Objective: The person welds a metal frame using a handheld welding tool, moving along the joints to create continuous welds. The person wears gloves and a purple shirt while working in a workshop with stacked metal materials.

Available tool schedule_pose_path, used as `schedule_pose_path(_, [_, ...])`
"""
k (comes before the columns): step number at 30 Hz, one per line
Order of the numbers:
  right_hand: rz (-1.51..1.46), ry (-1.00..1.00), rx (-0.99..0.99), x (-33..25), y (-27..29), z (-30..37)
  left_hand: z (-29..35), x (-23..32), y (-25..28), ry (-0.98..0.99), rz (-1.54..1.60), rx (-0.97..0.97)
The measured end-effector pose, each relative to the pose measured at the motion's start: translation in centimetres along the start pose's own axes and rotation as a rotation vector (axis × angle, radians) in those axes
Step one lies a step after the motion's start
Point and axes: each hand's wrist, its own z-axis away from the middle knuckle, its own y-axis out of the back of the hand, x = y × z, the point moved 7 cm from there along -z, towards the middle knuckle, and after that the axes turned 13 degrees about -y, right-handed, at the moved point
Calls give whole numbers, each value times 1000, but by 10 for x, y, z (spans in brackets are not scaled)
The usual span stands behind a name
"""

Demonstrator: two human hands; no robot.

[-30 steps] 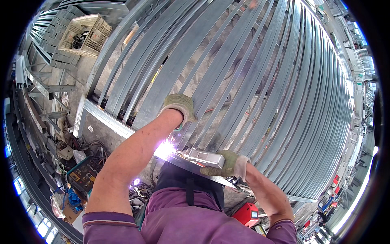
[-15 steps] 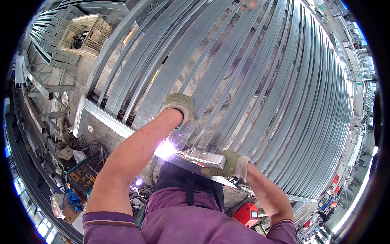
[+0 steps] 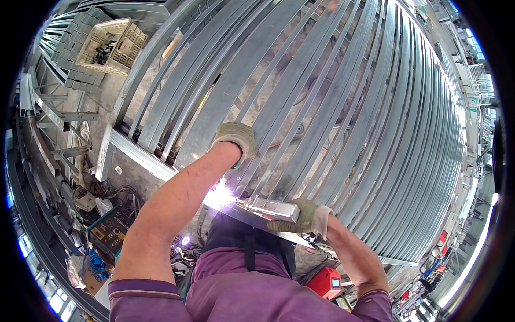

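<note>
While left hand (image 3: 236, 138) presses flat on steel bar (image 3: 279, 107), right hand (image 3: 300, 217) grip wraps welding torch (image 3: 271, 208).

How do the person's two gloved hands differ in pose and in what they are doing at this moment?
The left hand reaches out and rests flat on a steel bar; the right hand stays closer to the body, closed around a grey welding torch. The left hand holds nothing, while the right hand points the torch at a bright arc. Both wear light work gloves.
</note>
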Motion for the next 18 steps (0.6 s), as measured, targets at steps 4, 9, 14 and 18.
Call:
schedule_pose_path(4, [-53, 29, 17, 5, -2, -1, 1, 0, 1, -9, 3, -8])
schedule_pose_path(9, [-5, 16, 14, 5, -2, -3, -1, -1, -1, -10, -25, 16])
schedule_pose_path(14, [-35, 26, 6, 9, -3, -5, -3, -2, -2, 2, -23, 8])
schedule_pose_path(18, [-1, 37, 21, 4, -1, 0, -3, -4, -3, -16, -36, 36])
